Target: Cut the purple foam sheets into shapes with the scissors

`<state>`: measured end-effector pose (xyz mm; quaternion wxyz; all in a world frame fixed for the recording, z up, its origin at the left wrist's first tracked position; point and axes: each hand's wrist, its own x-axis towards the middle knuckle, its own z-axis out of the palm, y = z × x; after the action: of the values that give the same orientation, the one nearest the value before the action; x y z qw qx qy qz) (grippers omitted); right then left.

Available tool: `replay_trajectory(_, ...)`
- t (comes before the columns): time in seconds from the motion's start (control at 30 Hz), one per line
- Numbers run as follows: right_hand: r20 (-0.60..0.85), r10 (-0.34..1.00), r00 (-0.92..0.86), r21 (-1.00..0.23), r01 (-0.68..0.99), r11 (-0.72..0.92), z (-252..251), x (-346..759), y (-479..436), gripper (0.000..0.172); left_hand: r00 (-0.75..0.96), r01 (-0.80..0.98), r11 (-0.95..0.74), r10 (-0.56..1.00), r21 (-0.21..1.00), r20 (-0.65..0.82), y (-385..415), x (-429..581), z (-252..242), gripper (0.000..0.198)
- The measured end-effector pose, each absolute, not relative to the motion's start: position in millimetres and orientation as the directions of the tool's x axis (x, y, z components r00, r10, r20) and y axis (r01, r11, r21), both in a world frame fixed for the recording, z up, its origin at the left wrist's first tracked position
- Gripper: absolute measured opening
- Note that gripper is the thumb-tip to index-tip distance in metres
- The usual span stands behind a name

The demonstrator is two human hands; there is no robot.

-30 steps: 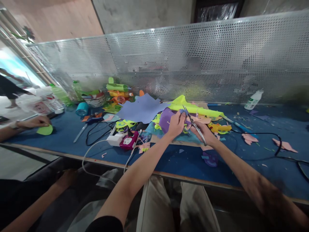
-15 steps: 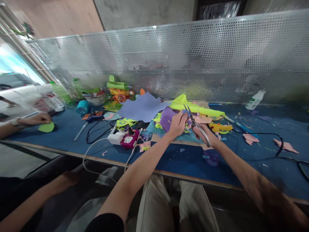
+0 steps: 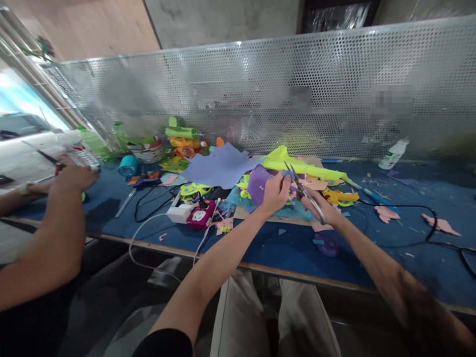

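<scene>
While pinched at its lower edge by the left hand (image 3: pixel 274 192), a small blue paper piece (image 3: pixel 285 173) sits above that grip, between the open blades of the scissors (image 3: pixel 304 191). Right hand (image 3: pixel 316 201) holds the scissor handles, just right of the left. Both work over a pile of coloured paper scraps (image 3: pixel 260 173) on the blue desk (image 3: pixel 372 248). A co-worker's hand (image 3: pixel 72 177) rests far left.

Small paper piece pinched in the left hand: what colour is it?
Blue, seen in the head view: small paper piece, left hand.
</scene>
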<state>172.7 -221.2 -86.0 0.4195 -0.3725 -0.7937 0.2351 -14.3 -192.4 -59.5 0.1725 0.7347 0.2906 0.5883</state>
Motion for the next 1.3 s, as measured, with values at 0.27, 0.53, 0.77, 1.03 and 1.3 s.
replay_trajectory(0.27, 0.519, 0.77, -0.372, -0.675, 0.375, 0.636, -86.2, 172.2, -222.6, 0.042, 0.163, 0.303, -0.802, 0.576, 0.515, 0.801, -186.2, -16.0, -61.0, 0.037)
replay_trajectory(0.53, 0.466, 0.792, -0.394, -0.695, 0.391, 0.603, -91.8, 175.6, -220.3, 0.036, 0.134, 0.349, -0.798, 0.562, 0.492, 0.816, -183.3, -15.2, -63.6, 0.033)
replay_trajectory(0.77, 0.468, 0.802, -0.371, -0.679, 0.43, 0.595, -87.3, 172.2, -223.8, 0.039, 0.087, 0.385, -0.766, 0.586, 0.515, 0.805, -184.5, -14.6, -62.9, 0.036)
replay_trajectory(1.03, 0.488, 0.811, -0.324, -0.674, 0.451, 0.586, -92.4, 171.5, -223.4, 0.039, 0.155, 0.415, -0.761, 0.6, 0.499, 0.785, -186.4, -13.4, -64.2, 0.031)
replay_trajectory(1.3, 0.475, 0.819, -0.322, -0.684, 0.45, 0.574, -95.0, 174.8, -221.5, 0.039, 0.195, 0.364, -0.756, 0.633, 0.544, 0.749, -193.5, -12.3, -58.6, 0.029)
